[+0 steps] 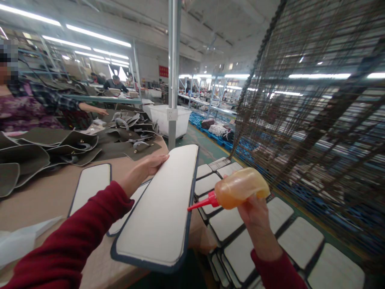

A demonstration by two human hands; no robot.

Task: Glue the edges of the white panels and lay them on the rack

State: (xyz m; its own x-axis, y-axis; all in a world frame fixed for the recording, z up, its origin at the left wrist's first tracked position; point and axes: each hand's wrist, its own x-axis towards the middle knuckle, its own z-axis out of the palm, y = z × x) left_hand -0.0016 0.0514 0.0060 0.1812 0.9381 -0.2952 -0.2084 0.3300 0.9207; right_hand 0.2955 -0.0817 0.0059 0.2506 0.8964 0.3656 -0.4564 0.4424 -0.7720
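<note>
My left hand [151,163] grips the far left edge of a long white padded panel [162,212] with a dark blue rim and holds it tilted over the table edge. My right hand [255,214] is closed round an amber squeeze bottle [240,188]. The bottle's red nozzle [201,204] points left and its tip touches the panel's right rim. Both sleeves are dark red.
Two more white panels [90,184] lie on the tan table [45,196]. Several white panels [300,241] are spread out on a lower surface at right. Olive-green bag pieces [75,144] pile up behind, where another person [36,104] works. A metal post [173,72] and wire rack [315,120] stand close.
</note>
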